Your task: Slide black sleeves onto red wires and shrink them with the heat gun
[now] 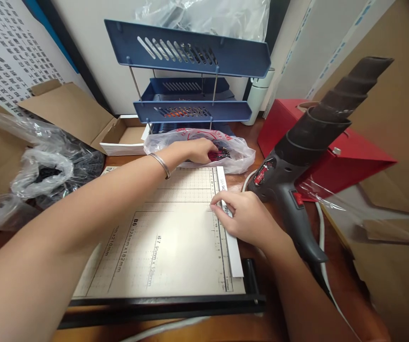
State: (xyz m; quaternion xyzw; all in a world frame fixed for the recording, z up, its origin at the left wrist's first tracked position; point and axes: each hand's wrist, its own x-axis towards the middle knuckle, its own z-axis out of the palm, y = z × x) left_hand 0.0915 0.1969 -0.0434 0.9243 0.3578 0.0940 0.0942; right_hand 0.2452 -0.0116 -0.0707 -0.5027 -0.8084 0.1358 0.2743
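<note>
My left hand (200, 150) reaches into a clear plastic bag (238, 164) with red print, its fingertips at a bundle of thin dark and red pieces (222, 154); what it grips is too small to make out. Over the right edge of a cream paper cutter board (183, 242), my right hand (231, 211) has thumb and forefinger brought together at the ruler scale. Anything between those fingertips is too small to tell. Beneath that hand a white strip (233, 251) lies along the board's right edge.
A grey heat gun (286, 175) stands at the right before a red box (354, 152). Behind the bag rises a blue tiered rack (193, 111). An open cardboard box (124, 137) and plastic bags (48, 166) sit at the left. The cutter's black bar (165, 304) runs along the front.
</note>
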